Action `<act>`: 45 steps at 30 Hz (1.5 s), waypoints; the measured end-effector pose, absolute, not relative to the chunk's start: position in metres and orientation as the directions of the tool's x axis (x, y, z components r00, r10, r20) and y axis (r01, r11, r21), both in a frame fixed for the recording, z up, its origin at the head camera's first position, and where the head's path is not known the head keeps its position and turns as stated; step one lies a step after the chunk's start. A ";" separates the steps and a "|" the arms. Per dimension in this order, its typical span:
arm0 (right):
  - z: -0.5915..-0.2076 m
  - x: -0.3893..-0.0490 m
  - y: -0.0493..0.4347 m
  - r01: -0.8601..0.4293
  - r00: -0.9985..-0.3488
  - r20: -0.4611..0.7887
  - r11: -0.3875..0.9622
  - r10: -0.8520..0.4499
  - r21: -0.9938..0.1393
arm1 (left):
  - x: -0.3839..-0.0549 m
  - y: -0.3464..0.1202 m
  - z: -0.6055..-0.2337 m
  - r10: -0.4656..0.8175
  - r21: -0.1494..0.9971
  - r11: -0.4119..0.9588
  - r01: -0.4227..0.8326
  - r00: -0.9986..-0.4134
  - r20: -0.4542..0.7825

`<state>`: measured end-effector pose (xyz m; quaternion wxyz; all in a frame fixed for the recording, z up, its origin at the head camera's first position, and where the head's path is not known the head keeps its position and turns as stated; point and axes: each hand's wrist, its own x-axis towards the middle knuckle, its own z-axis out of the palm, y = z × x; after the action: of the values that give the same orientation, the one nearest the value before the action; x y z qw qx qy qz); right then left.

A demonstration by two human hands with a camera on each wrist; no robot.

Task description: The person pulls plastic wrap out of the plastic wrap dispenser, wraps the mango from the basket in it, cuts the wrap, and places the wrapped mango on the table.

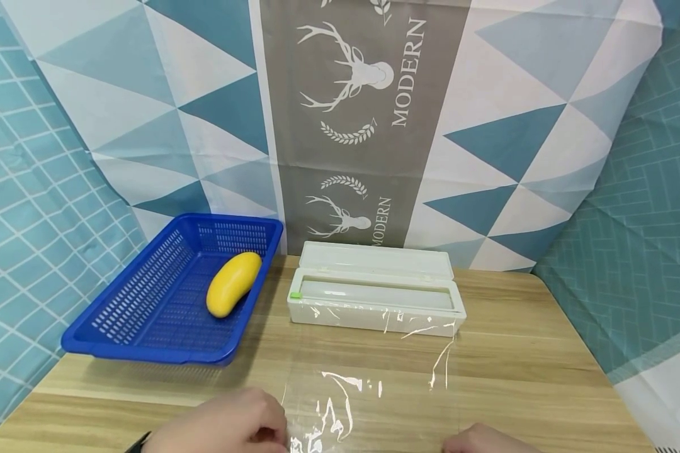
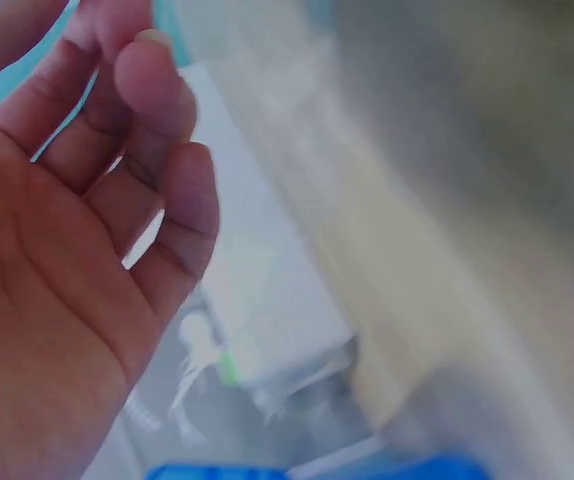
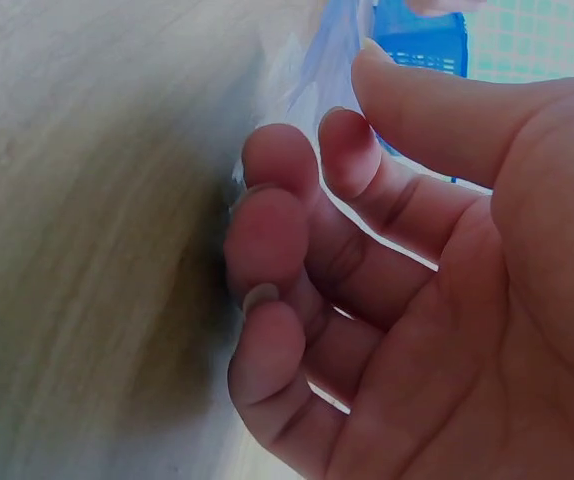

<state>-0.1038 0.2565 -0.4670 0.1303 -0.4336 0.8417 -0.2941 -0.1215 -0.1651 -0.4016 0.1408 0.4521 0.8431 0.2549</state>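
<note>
A sheet of clear cling film (image 1: pixel 374 390) stretches from the white cling film dispenser (image 1: pixel 374 318) toward the front of the table, with shiny creases in it. My left hand (image 1: pixel 221 425) pinches the near left corner of the film, its fingers curled. At the near right corner, my right hand (image 1: pixel 484 440) grips the film and is partly cut off by the frame's lower edge. In the right wrist view, the thumb (image 3: pixel 437 110) and forefinger come close together by the film. The dispenser's lid (image 1: pixel 376 259) stands raised, and a white roll (image 1: pixel 374 293) lies inside.
On the left stands a blue plastic basket (image 1: pixel 102 352) with a yellow, mango-like fruit (image 1: pixel 233 284) in it. A small green piece (image 1: pixel 296 295) sits on the dispenser's left end. Patterned cloth (image 1: pixel 340 126) hangs behind the wooden table (image 1: pixel 544 377).
</note>
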 end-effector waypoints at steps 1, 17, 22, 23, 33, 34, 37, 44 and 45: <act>-0.466 -0.105 0.258 -0.655 -0.587 0.031 0.452 -0.809 -0.605 | -0.123 -0.167 -0.395 0.828 0.555 0.466 0.690 -0.561 0.002; -0.453 -0.109 0.273 -0.639 -0.583 0.034 0.432 -0.812 -0.637 | -0.184 -0.217 -0.319 0.676 0.326 0.609 0.723 -0.688 0.264; -0.451 -0.108 0.274 -0.655 -0.591 0.060 0.435 -0.804 -0.618 | -0.210 -0.236 -0.309 0.603 0.269 0.692 0.669 -0.742 0.294; -0.450 -0.108 0.274 -0.661 -0.592 0.071 0.433 -0.803 -0.613 | -0.215 -0.239 -0.307 0.591 0.247 0.709 0.661 -0.748 0.303; -0.441 -0.104 0.275 -0.657 -0.613 0.096 0.438 -0.784 -0.614 | -0.268 -0.260 -0.303 0.477 0.205 0.824 0.528 -0.842 0.253; -0.440 -0.104 0.276 -0.648 -0.616 0.087 0.441 -0.783 -0.621 | -0.273 -0.262 -0.305 0.464 0.218 0.830 0.513 -0.852 0.241; -0.440 -0.105 0.277 -0.634 -0.617 0.070 0.443 -0.784 -0.633 | -0.287 -0.268 -0.315 0.429 0.223 0.852 0.474 -0.876 0.220; -0.440 -0.105 0.278 -0.636 -0.621 0.068 0.451 -0.781 -0.626 | -0.318 -0.270 -0.341 0.405 0.160 0.887 0.433 -0.897 0.179; -0.440 -0.105 0.279 -0.632 -0.623 0.063 0.454 -0.780 -0.629 | -0.322 -0.270 -0.344 0.407 0.154 0.889 0.431 -0.899 0.163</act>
<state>-0.1051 0.2785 -0.4402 0.1180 -0.4180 0.8443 -0.3139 -0.3219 -0.2696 -0.3444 -0.0631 0.2161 0.9698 0.0936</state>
